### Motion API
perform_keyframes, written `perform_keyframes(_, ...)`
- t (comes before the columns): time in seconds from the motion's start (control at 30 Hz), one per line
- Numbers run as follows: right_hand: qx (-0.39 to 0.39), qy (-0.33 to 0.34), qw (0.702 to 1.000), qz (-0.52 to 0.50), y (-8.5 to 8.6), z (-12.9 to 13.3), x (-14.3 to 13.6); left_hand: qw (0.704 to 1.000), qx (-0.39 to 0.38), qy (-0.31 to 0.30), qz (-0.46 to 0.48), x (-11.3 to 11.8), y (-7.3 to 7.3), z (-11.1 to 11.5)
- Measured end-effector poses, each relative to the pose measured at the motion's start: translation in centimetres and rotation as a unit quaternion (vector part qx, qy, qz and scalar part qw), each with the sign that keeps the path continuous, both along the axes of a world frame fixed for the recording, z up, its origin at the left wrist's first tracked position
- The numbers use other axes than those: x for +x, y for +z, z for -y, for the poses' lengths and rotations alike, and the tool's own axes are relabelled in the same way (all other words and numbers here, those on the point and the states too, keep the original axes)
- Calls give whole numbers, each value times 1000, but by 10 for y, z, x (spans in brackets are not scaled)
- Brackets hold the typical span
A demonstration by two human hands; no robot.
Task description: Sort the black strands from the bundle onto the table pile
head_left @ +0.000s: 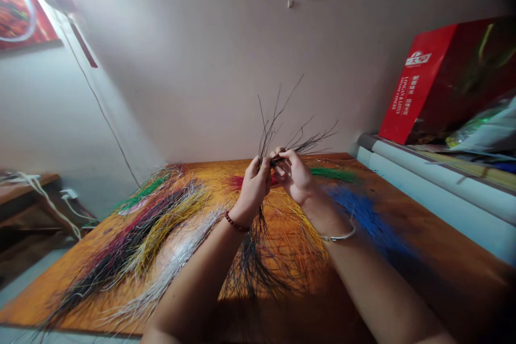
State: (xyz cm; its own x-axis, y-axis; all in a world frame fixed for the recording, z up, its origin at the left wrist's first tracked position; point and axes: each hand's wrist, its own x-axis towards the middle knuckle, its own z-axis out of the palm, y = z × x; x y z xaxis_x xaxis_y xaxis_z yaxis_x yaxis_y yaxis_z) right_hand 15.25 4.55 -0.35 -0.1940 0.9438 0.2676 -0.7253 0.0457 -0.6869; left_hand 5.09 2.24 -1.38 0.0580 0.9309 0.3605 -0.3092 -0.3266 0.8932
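Note:
Raised over the wooden table, my left hand [257,181] is closed around a bundle of thin, stiff black strands [265,137]. Their tips fan upward, and a few ends hang below the fist. Close beside it, my right hand [296,174] pinches a second bunch of black strands [308,143], which spreads out to the right. The two bunches meet between my fingers; whether they are joined there is hidden. Beneath my hands lies a loose pile of dark strands [253,263], with yellow strands [308,220] to its right.
Blue strands [371,220] and green strands [334,173] lie right on the table [443,258]. White strands [181,252], yellow, black and dark red bunches lie left. A red box [419,80] stands on a pale ledge at right. The wall [226,64] rises behind.

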Motion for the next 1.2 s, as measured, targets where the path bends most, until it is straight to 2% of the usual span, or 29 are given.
perform_keyframes(0.27, 31, 29, 999, -9, 1, 4, -2, 1000, -1, -14, -5, -1, 3, 4)
perform_keyframes(0.47, 8, -12, 999, 42, -1, 2, -3, 1000, -4, -11, -22, 1, -2, 0)
perform_keyframes(0.63, 8, -19, 998, 65, -2, 0, -3, 999, -4, -14, -33, 1, -3, -1)
perform_keyframes(0.97, 3, -13, 999, 47, -1, 2, -4, 1000, -7, -25, -15, 1, -2, 0)
perform_keyframes(1.2, 1, -44, 998, 43, -1, 3, -6, 999, -20, -32, 7, 1, 0, 3)
